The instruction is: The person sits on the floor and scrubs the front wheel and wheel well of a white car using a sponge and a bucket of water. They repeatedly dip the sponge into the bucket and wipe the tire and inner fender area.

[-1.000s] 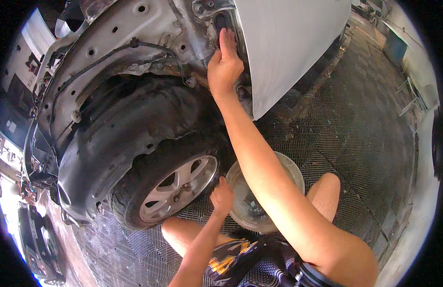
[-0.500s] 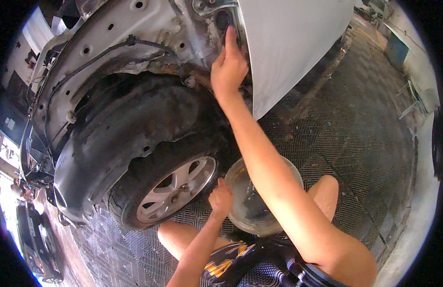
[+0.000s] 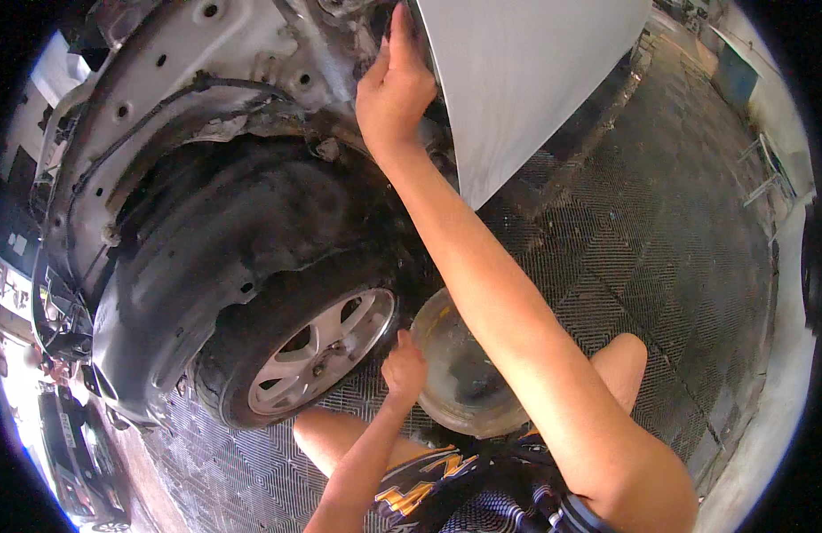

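My right hand is raised at the top, in the gap between the bare car body and a light grey door panel. Its index finger stretches upward along the body, while the other fingers curl; whatever they hold is hidden. Lower down, my left hand is closed in a loose fist between the wheel and a round translucent tub. I cannot make out anything inside that fist. Part of the tub, which seems to hold murky liquid, is covered by my right forearm.
A black wheel-arch liner curves over the tyre. Dark patterned floor tiles spread to the right, up to a pale wall. A dark car stands at the far left. My bare knees flank the tub.
My right hand has shifted up and to the left in the picture, along the body beside the door edge. The view has moved slightly. My left hand stays closed near the wheel.
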Available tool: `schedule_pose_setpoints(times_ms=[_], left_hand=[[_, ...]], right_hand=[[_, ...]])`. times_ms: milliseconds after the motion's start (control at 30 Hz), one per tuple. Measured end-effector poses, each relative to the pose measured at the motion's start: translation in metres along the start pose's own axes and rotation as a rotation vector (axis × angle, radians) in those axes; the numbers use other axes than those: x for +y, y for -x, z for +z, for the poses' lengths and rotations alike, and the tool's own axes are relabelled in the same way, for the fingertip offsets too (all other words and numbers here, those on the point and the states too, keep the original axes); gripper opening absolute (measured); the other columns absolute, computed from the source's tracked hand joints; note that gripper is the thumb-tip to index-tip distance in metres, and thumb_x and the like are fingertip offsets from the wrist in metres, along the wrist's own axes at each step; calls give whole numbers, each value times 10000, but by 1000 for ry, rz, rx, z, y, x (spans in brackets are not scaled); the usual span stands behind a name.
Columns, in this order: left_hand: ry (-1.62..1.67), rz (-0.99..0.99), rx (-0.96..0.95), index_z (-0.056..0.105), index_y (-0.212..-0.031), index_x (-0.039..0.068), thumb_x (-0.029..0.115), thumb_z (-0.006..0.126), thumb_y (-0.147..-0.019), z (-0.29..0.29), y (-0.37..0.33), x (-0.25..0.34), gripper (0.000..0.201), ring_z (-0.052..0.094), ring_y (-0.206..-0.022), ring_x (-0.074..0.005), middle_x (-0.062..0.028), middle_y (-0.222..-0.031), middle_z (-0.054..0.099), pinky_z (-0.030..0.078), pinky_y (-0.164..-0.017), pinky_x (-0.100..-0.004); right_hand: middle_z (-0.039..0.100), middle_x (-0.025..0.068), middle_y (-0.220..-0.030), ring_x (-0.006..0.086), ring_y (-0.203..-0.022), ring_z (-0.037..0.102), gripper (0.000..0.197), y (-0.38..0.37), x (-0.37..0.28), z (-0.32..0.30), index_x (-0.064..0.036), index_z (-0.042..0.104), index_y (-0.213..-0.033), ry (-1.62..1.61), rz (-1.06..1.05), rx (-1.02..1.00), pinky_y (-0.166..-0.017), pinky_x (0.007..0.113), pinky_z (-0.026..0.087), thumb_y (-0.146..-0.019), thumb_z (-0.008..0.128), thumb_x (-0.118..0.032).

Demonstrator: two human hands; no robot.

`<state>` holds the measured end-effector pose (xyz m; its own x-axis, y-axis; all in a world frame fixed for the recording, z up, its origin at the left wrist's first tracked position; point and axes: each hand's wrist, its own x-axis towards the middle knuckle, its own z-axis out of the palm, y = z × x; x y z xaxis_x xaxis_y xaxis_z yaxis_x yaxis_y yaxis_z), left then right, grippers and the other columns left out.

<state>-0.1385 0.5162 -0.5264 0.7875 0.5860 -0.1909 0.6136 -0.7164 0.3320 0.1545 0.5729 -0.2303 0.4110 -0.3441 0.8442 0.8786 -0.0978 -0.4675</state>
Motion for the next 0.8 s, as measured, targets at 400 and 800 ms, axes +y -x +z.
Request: schedule_pose_setpoints(times_ms=[400, 800], left_hand=[[16, -27, -48, 448, -1270, 55, 224, 570, -976, -3, 0, -1, 360, 711, -848, -477, -264, -910, 717, 562, -745, -581], [20, -47, -31, 467, -1329, 39, 229, 584, -968, -7, -1, 0, 425, 718, -868, -458, -263, -927, 719, 565, -763, -566]], right_hand=[[647, 254, -1302, 460, -1220, 597, 562, 34, 14, -19, -4, 536, -1426, 123, -78, 56, -1142, 530, 421, -877, 544, 116], [638, 254, -1333, 397, -1215, 641, 546, 45, 13, -29, 2, 585, -1384, 14, 63, -48, -1036, 425, 506, -856, 564, 140]])
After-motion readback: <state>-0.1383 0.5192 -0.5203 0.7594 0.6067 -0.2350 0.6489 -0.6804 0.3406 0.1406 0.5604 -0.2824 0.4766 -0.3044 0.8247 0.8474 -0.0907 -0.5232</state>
